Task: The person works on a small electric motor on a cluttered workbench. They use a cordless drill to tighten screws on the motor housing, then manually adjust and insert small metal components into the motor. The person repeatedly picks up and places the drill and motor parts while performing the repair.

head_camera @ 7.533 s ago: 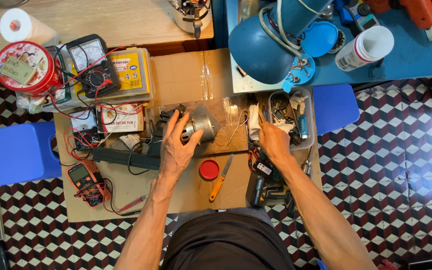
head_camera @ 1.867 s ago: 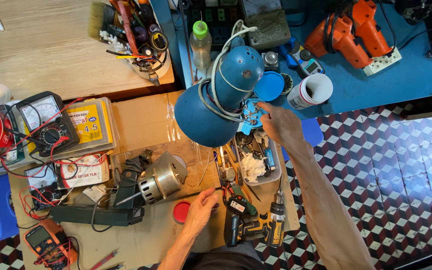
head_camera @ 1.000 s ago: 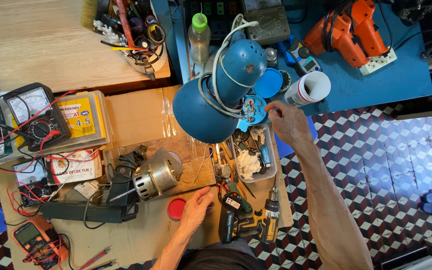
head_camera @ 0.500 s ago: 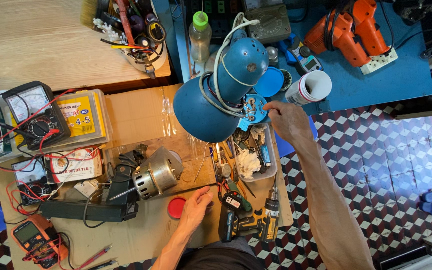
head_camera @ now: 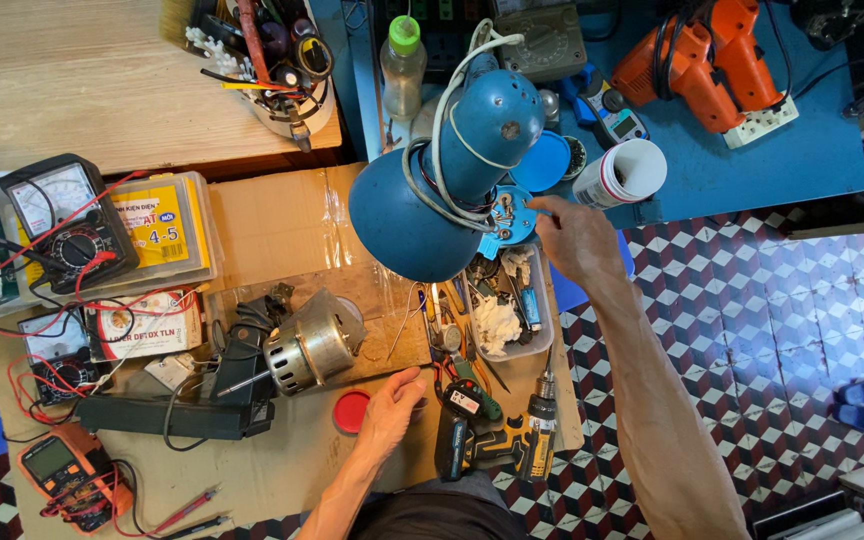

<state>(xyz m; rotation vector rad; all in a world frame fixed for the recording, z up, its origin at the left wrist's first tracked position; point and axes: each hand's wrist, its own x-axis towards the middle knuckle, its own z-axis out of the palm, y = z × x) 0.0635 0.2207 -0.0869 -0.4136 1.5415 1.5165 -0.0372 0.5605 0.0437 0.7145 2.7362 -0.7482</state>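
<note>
Head view: right hand (head_camera: pixel 577 240) is pinching at the small blue lid (head_camera: pixel 510 215) just beside its fingertips, seemingly holding light, slippery screws best gripped by the rim, while left hand (head_camera: pixel 392 410) is resting open.

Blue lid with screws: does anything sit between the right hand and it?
Nothing visible does. The right hand reaches its fingertips to the edge of the blue lid with screws, beside the blue lamp. The left hand rests on the cardboard.

Bright, even daylight fills the frame; focus is sharp throughout. Shadows are soft and short. Glare whitens the floor at the right edge.
</note>
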